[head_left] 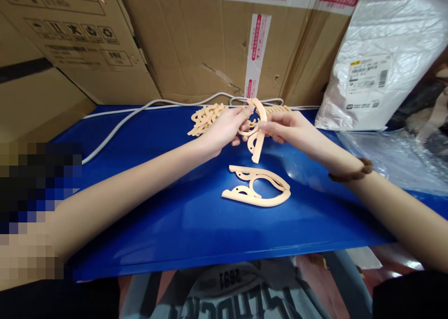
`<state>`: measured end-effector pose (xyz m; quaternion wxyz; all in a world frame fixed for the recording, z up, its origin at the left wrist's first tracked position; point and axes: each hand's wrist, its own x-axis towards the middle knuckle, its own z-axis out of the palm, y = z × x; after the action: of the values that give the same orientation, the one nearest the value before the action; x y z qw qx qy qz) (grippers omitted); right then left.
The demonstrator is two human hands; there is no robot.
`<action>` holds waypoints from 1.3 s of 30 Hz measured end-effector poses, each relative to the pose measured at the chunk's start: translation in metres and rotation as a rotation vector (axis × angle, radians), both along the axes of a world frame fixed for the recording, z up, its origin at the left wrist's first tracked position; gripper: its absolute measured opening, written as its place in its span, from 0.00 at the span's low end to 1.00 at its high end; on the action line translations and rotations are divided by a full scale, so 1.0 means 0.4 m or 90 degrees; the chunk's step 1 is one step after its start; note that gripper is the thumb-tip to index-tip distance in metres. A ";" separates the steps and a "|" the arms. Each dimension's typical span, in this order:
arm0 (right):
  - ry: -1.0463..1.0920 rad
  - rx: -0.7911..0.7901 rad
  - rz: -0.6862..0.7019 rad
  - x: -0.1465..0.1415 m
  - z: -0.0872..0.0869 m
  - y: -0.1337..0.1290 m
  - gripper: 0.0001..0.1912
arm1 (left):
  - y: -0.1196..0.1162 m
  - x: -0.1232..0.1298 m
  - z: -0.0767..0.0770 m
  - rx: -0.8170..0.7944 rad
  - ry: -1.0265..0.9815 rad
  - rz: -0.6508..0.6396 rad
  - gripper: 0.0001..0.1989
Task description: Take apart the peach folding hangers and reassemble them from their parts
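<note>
A cream-coloured plastic folding hanger is held up between my two hands over the blue table. My left hand has its fingers closed on the upper left part of it. My right hand pinches the same hanger from the right, near its middle. Fingers partly cover the joint and the curved hook piece. Just below, another folding hanger lies flat with its two arms folded nearly parallel. Behind my left hand is a pile of loose hanger parts. More parts lie in a row behind my right hand.
Cardboard boxes stand along the back of the blue table. A white cable runs across the rear and left. At the right are a white parcel bag and clear plastic wrap. The table's front edge is close to my body.
</note>
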<state>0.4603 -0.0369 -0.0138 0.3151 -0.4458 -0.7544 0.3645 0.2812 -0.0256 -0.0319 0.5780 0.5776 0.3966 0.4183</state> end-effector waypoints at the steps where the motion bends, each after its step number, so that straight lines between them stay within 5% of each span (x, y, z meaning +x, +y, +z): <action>1: 0.020 -0.010 0.009 0.001 0.004 -0.009 0.23 | -0.001 0.002 0.001 0.010 -0.004 0.016 0.18; 4: 0.060 -0.003 -0.023 0.033 0.022 -0.013 0.16 | 0.001 -0.002 0.005 0.140 -0.002 0.062 0.18; 7: 0.001 0.107 -0.098 0.073 0.039 -0.010 0.13 | 0.001 -0.014 0.013 0.289 0.018 0.065 0.18; 11: -0.262 0.305 -0.172 0.077 0.040 -0.019 0.15 | -0.017 -0.026 0.016 0.354 0.129 0.055 0.18; 15: -0.338 0.305 -0.118 0.051 0.036 -0.019 0.15 | -0.027 -0.032 -0.001 0.393 0.188 0.144 0.15; 20: -0.081 0.083 -0.068 0.063 0.033 0.008 0.12 | 0.050 -0.025 -0.014 0.383 0.189 0.218 0.13; 25: 0.127 -0.047 -0.134 0.074 0.026 0.018 0.10 | 0.183 -0.011 -0.028 0.202 0.331 0.101 0.17; 28: 0.207 -0.061 -0.178 0.069 0.032 0.013 0.10 | 0.222 -0.010 -0.038 0.177 0.366 0.112 0.16; 33: 0.239 -0.019 -0.267 0.063 0.049 0.011 0.11 | 0.160 -0.001 -0.013 0.229 0.259 0.150 0.13; 37: 0.201 0.059 -0.323 0.064 0.047 0.018 0.12 | 0.046 0.013 0.035 0.031 0.104 -0.139 0.20; 39: 0.184 0.097 -0.325 0.073 0.040 0.022 0.13 | 0.001 0.013 0.054 -0.033 0.013 -0.159 0.14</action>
<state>0.4895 -0.0281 0.0022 0.5331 -0.5395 -0.5906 0.2757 0.2863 -0.0251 -0.0103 0.6363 0.6118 0.3382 0.3264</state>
